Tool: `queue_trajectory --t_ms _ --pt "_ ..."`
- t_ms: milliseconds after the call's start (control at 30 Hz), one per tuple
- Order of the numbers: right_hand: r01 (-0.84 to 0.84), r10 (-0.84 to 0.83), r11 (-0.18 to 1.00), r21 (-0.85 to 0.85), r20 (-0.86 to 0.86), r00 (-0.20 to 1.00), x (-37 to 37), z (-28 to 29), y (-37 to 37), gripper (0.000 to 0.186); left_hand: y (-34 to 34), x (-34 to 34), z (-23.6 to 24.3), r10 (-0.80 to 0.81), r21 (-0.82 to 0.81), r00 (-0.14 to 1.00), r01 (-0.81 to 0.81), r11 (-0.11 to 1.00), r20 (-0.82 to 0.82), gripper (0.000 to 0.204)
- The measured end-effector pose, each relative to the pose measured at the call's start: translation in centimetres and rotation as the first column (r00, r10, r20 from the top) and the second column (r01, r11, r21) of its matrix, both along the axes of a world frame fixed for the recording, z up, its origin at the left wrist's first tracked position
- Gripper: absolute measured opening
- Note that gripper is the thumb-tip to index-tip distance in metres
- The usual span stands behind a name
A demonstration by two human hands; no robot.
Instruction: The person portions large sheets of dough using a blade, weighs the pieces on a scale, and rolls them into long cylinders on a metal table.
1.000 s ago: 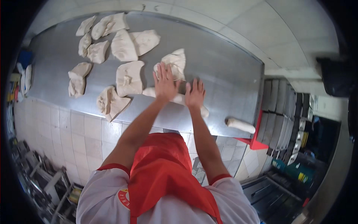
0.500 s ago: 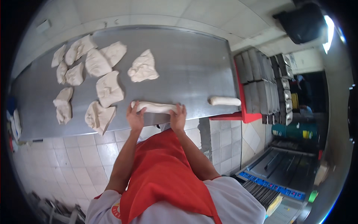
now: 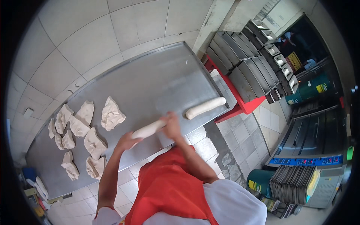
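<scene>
A smooth, pale dough roll point(image 3: 149, 129) is held by its two ends close to the front edge of the steel table point(image 3: 150, 84). My left hand point(image 3: 128, 141) wraps the left end, and my right hand point(image 3: 171, 127), a little blurred, grips the right end. Whether the roll touches the tabletop I cannot tell. A second, finished-looking dough roll point(image 3: 205, 108) lies to the right, by the table's right end. Nearest on the left is a single flattened dough piece point(image 3: 112, 114). Several more irregular dough pieces point(image 3: 95, 143) spread over the table's left part.
Past the table's right end, stacked metal loaf pans point(image 3: 247, 73) stand on a red table point(image 3: 245, 107). More pans point(image 3: 279, 60) hold pale dough behind them. At the far right are an oven point(image 3: 311, 137) and a stack of dark trays point(image 3: 292, 183). A tiled wall point(image 3: 82, 37) borders the table's back.
The whole view has swung toward the right. Both hands still hold the dough roll, which now slants with its right end farther away and sits nearer the second roll.
</scene>
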State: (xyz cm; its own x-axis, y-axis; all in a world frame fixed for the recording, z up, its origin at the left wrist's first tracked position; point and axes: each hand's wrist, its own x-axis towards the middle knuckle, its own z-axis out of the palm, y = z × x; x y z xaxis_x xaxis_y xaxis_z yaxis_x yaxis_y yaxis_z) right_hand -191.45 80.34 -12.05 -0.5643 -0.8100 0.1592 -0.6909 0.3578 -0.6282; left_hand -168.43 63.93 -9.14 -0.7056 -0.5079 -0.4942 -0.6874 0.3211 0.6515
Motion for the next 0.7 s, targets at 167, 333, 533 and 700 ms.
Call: queue_trajectory --t_ms 167,333,533,700 --pt "0.073 -0.102 0.99 -0.122 -0.256 0.961 -19.8 6.0 3.9 0.06 4.3 -19.3 4.7 0.072 0.044 0.965 -0.062 0.997 -0.252 0.065" --pt "0.047 0.013 0.841 0.539 -0.106 0.994 -36.4 0.4 12.1 0.059 5.3 -27.3 5.3 0.048 -0.171 0.999 -0.049 0.984 -0.009 0.081" --pt "0.382 -0.378 0.92 -0.092 0.053 0.924 -28.3 4.0 13.8 0.044 -12.1 -9.4 -1.7 0.658 -0.472 0.735 -0.528 0.706 0.162 0.085" --pt "0.296 -0.255 0.955 -0.022 0.447 0.857 -16.4 3.1 10.8 0.035 -17.7 5.8 -8.7 0.652 -0.497 0.674 -0.458 0.737 0.346 0.072"
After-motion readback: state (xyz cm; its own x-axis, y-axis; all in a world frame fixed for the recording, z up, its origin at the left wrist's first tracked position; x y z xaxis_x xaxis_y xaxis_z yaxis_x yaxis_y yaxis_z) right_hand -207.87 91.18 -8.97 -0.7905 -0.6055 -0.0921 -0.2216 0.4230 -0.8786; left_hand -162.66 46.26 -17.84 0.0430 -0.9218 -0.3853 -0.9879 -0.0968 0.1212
